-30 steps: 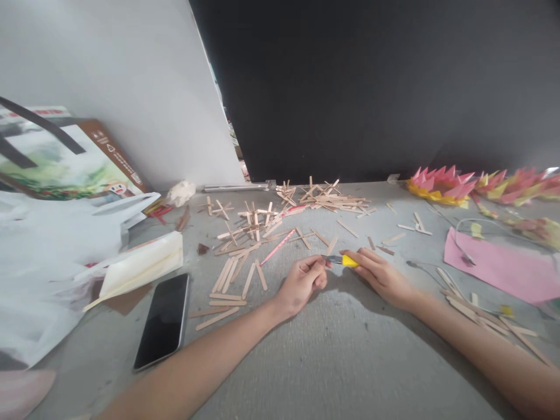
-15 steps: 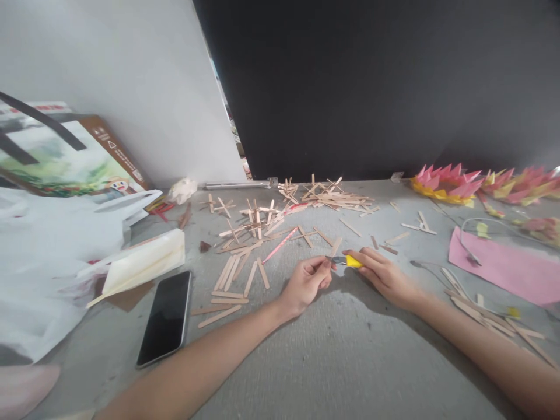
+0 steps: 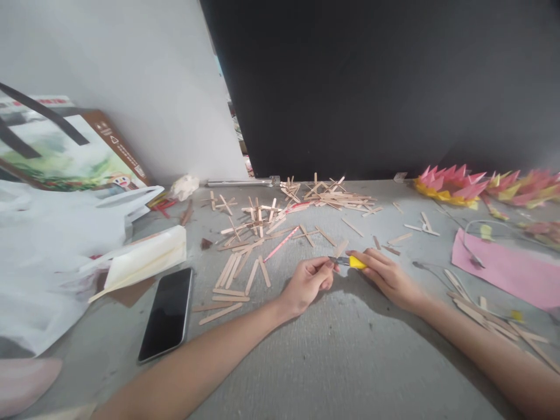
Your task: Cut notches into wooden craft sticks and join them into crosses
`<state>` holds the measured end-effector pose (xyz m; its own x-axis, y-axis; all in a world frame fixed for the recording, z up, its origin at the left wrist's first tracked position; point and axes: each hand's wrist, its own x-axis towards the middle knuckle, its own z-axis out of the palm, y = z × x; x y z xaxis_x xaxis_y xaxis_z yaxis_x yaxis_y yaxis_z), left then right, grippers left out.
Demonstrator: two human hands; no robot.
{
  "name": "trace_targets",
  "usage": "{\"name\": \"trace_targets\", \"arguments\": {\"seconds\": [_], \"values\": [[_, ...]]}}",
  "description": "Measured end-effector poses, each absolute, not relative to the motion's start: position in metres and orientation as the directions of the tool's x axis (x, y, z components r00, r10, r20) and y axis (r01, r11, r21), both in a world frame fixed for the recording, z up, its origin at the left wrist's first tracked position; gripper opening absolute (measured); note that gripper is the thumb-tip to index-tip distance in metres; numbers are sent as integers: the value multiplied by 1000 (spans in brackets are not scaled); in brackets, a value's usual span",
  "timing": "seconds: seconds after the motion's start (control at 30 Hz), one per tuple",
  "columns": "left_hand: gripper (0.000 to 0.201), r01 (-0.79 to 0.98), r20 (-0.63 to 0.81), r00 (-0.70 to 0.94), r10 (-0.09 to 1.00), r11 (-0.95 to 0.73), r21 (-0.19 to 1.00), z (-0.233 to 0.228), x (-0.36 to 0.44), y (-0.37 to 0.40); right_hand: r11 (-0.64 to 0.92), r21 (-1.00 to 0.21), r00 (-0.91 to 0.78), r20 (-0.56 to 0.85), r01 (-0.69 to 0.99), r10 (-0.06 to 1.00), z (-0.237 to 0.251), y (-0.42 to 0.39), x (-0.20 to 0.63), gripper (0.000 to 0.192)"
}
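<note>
Head view looks down on a grey concrete bench (image 3: pixel 332 361) backed by a big black board (image 3: pixel 394 87) and a white wall (image 3: pixel 109 76). By the look of it the work is well under way but far from done: a spread of flat wooden craft sticks (image 3: pixel 262 233) covers the far middle of the bench, some already joined into small crosses (image 3: pixel 258 213), many loose ones lying in rows to the near left of that spread, and more sticks (image 3: pixel 494 318) at the near right. Folded pink and yellow paper flowers (image 3: pixel 450 185) sit finished at the far right, with a pink paper sheet (image 3: pixel 507 268) nearer. At the left lie a white plastic bag (image 3: pixel 48 262) and a black smartphone (image 3: pixel 167 314). Right hand (image 3: pixel 387 274) closes its grip around a small yellow-handled cutter (image 3: pixel 355 262), flat on the bench in the middle. Left hand (image 3: pixel 308 283) is curled, fingertips pinched at the tool's metal tip (image 3: pixel 336 261); whether it pinches a stick there is too small to tell. The blade itself is hard to make out, and the printed carton (image 3: pixel 65 151) at far left is cut off.
</note>
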<state>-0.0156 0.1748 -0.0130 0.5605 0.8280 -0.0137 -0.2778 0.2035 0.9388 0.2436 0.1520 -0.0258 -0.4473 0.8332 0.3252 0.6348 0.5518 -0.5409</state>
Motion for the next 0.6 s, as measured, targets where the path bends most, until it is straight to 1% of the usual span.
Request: {"name": "trace_targets", "arguments": {"seconds": [0.23, 0.37, 0.47, 0.6], "values": [[45, -358, -16, 495, 869, 221, 907, -24, -16, 180, 548, -546, -443, 325, 633, 835, -21, 150, 248, 46], [46, -319, -28, 400, 916, 168, 933, -25, -16, 181, 552, -557, -425, 354, 620, 833, -21, 148, 249, 47], [48, -286, -30, 347, 937, 137, 948, -24, -16, 180, 529, -535, -365, 387, 658, 847, -24, 147, 249, 47], [51, -285, -23, 323, 946, 121, 951, -23, -16, 178, 415, -486, -223, 404, 769, 887, -25, 150, 245, 43]]}}
